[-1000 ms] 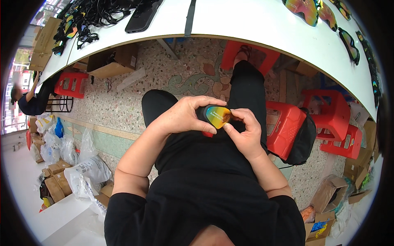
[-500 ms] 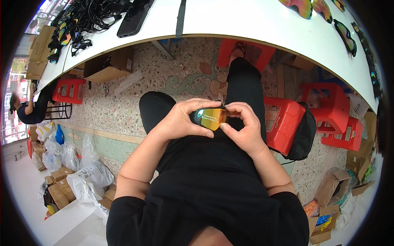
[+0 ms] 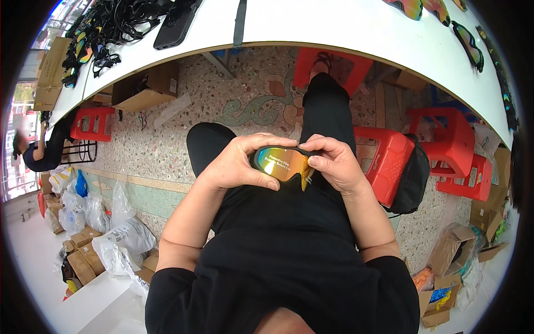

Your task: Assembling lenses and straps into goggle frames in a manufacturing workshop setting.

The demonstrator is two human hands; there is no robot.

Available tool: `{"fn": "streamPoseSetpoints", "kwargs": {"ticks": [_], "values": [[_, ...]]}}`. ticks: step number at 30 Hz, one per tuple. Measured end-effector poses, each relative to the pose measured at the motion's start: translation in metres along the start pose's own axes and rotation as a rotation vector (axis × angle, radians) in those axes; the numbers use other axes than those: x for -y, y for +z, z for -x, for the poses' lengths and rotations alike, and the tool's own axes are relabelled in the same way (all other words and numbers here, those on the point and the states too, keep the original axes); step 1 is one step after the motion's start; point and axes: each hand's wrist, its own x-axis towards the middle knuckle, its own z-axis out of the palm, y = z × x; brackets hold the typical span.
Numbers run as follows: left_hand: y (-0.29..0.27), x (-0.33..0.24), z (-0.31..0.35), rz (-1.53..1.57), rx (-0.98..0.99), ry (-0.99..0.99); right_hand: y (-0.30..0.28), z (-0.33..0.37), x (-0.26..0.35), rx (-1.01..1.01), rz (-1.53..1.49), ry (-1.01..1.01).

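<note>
A pair of goggles [image 3: 281, 165] with a black frame and a mirrored orange-green lens is held above my lap. My left hand [image 3: 235, 162] grips its left end, fingers along the top rim and thumb beneath. At the other side my right hand [image 3: 337, 164] pinches the rim, its thumb pressing the front near the upper edge of the lens. White print shows across the lens. Beside my right thumb a narrow orange part of the lens points downward; whether it sits inside the frame I cannot tell. My right fingers hide the goggles' right end.
Ahead is a white table [image 3: 311, 25] bearing a black phone [image 3: 177, 28], a dark strap [image 3: 240, 23], heaped black goggles [image 3: 125, 19] and more goggles [image 3: 468, 45] at right. Red stools [image 3: 384, 161] stand to my right. Plastic bags [image 3: 125, 242] and cartons lie at left; a person is far left.
The goggles have turned so more of the lens and black frame shows. My right thumb has moved up onto the front of the lens. My left hand keeps its grip.
</note>
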Motion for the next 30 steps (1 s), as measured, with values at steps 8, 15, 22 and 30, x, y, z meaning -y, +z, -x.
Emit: {"fn": "streamPoseSetpoints", "kwargs": {"ticks": [8, 15, 22, 30], "values": [[0.002, 0.002, 0.0, 0.097, -0.011, -0.008, 0.001, 0.004, -0.003, -0.062, 0.09, -0.049], [0.006, 0.004, 0.002, 0.165, -0.056, -0.054, 0.006, 0.006, -0.003, -0.081, 0.427, -0.25], [0.014, 0.005, 0.006, 0.323, -0.188, -0.112, 0.014, 0.012, 0.007, -0.068, 0.692, -0.376], [0.01, 0.004, 0.007, 0.283, -0.18, -0.087, 0.027, 0.012, 0.019, 0.01, 0.879, -0.433]]}}
